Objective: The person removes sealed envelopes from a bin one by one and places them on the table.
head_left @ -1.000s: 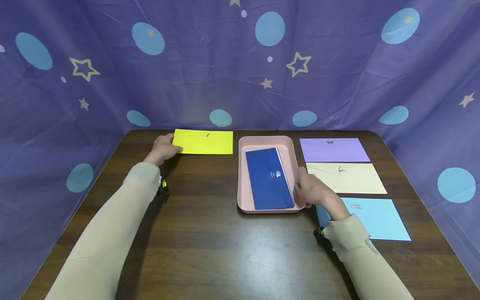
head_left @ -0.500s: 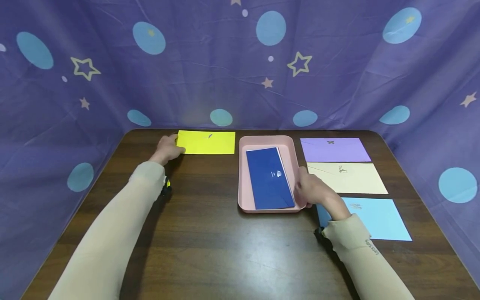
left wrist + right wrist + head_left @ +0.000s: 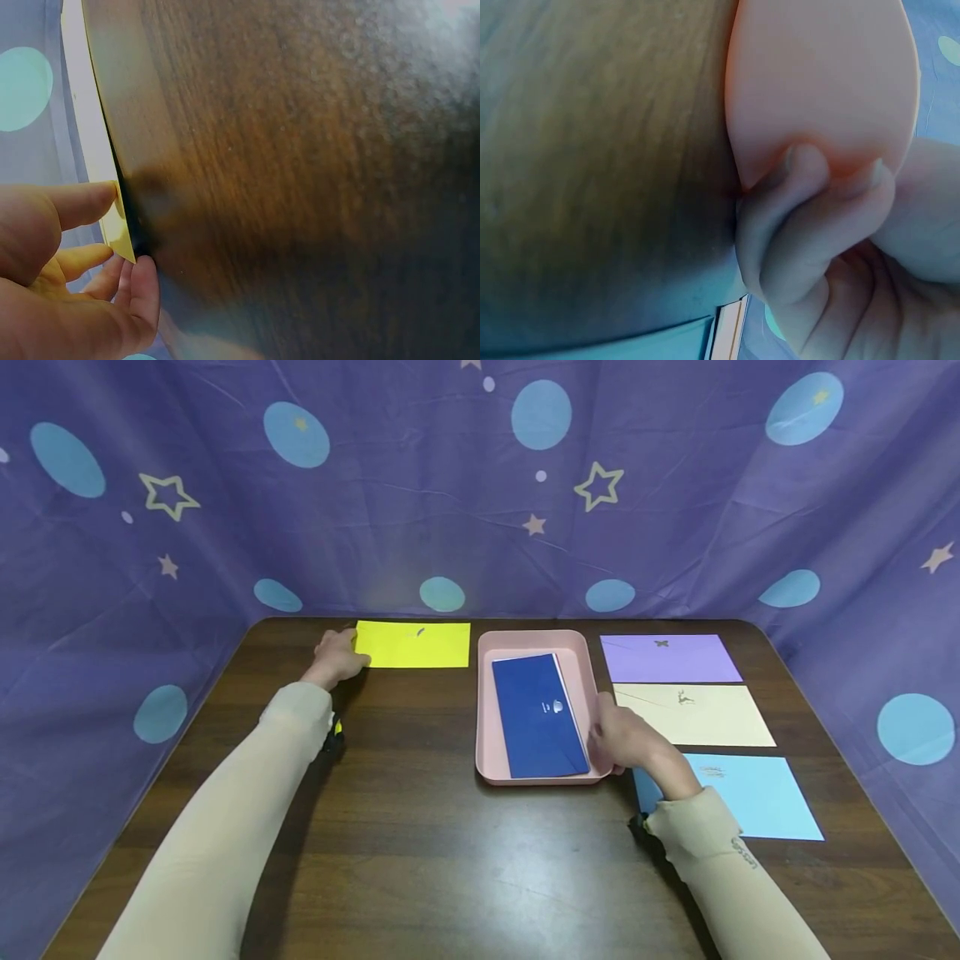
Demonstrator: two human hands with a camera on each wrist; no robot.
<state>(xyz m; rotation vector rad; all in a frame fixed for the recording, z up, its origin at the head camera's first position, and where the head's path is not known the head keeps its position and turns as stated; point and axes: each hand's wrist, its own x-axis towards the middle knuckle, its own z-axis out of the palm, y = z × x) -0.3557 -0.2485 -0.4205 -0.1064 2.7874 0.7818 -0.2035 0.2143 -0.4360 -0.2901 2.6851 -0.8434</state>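
Observation:
At the back left, my left hand point(image 3: 337, 657) grips the left end of a yellow envelope point(image 3: 412, 645) lying at the table's far edge. In the left wrist view, the thumb and fingers are round the corner of the yellow envelope point(image 3: 97, 142). My right hand point(image 3: 626, 739) holds the right side of a pink tray point(image 3: 487, 727), near its front corner. Curled fingers point(image 3: 795, 247) touch the tray's wall point(image 3: 821, 82) in the right wrist view. A dark blue envelope point(image 3: 534, 727) with a small white print lies slightly tilted in the tray, a white edge showing along its right side.
Right of the tray, a purple envelope point(image 3: 670, 658), a cream envelope point(image 3: 701, 717) and a light blue envelope point(image 3: 772, 797) lie in a column. The right forearm covers part of the light blue one. A purple curtain point(image 3: 390, 527) hangs behind the brown wooden table point(image 3: 420, 860).
My left hand and the yellow envelope have shifted slightly right, towards the tray, and then stayed still. My right hand, the tray and the other envelopes have kept their places.

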